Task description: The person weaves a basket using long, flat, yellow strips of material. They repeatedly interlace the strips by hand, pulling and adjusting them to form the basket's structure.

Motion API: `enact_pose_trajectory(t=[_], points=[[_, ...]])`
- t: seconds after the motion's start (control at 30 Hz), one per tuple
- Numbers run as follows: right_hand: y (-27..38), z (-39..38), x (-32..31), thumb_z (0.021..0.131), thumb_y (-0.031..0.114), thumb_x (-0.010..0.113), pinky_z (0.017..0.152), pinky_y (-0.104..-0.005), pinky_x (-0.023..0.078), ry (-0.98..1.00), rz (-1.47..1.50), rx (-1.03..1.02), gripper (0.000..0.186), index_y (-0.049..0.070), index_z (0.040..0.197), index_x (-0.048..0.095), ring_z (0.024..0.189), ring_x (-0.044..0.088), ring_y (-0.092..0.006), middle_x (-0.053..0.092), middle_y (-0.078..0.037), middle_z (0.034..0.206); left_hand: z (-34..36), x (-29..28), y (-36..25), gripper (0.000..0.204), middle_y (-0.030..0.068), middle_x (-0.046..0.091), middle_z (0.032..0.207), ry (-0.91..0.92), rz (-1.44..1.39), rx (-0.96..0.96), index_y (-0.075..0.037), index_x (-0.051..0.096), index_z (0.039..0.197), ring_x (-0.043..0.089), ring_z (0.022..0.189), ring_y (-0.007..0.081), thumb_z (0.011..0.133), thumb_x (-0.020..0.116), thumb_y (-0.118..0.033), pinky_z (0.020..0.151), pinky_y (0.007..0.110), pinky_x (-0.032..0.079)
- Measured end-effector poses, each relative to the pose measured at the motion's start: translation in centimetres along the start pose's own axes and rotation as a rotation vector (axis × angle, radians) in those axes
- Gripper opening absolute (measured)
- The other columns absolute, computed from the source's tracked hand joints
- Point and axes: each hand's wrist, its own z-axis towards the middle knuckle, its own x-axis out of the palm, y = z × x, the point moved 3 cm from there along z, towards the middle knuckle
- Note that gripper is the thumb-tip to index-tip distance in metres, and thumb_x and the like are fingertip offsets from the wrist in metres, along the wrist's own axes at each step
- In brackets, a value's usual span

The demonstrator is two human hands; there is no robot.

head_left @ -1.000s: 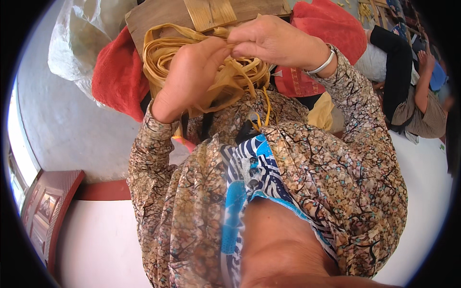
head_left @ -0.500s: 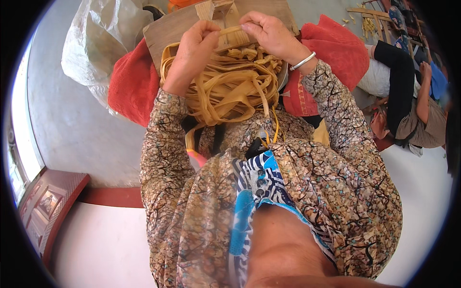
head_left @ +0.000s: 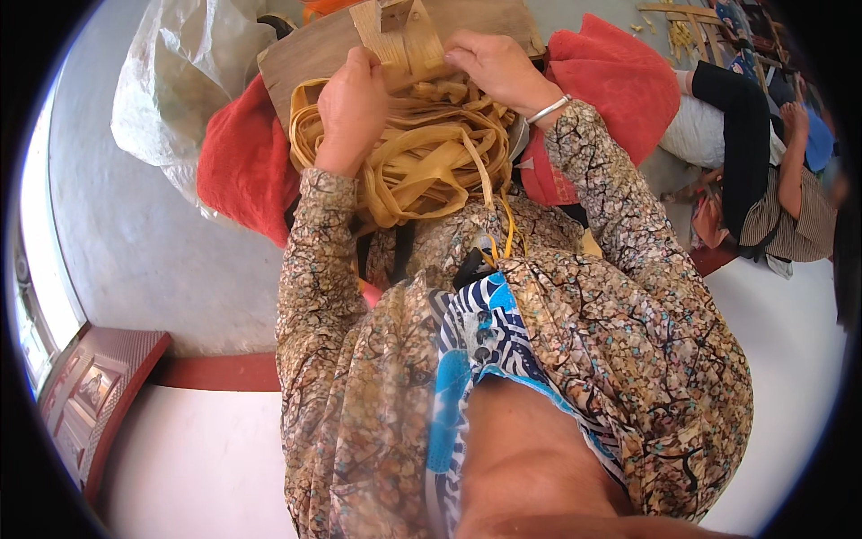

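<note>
Grey floor (head_left: 135,242), red cushion (head_left: 238,166) beside strips (head_left: 431,153)

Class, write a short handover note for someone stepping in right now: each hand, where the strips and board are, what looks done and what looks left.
Left hand: closed on the coil of tan strips, at its left side.
Right hand: fingers pressing strips at the woven piece on the wooden board.
The board rests over a red cushion; the coil lies in the lap.
Done: a short woven band stands on the board.
Left: most of the coil is loose and unwoven.
</note>
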Motion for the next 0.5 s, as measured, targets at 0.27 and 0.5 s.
enact_pose_trajectory(t=[0.27, 0.5], points=[[4.8, -2.6, -2.3, 0.091, 0.009, 0.06, 0.07, -0.0311, 0.051, 0.046, 0.318, -0.077, 0.024, 0.005, 0.114, 0.063, 0.081, 0.067, -0.0241, 0.067, -0.015, 0.091, -3.4, -2.6, -5.2, 0.023, -0.005, 0.057, 0.077, 0.309, -0.757, -0.097, 0.0, 0.065, 0.105, 0.045, 0.061, 0.0018, 0.095, 0.06, -0.021, 0.053, 0.017, 0.034], [8.5, -3.7, -4.1, 0.086, 0.014, 0.066, 0.06, -0.0384, 0.046, 0.014, 0.099, -0.354, 0.012, 0.003, 0.091, 0.062, 0.07, 0.058, -0.0324, 0.058, -0.013, 0.076, -7.6, -4.2, -6.3, 0.03, -0.0059, 0.04, 0.059, 0.485, -1.332, -0.515, -0.007, 0.055, 0.074, 0.032, 0.049, 0.0038, 0.097, 0.056, -0.025, 0.044, 0.02, 0.021]])
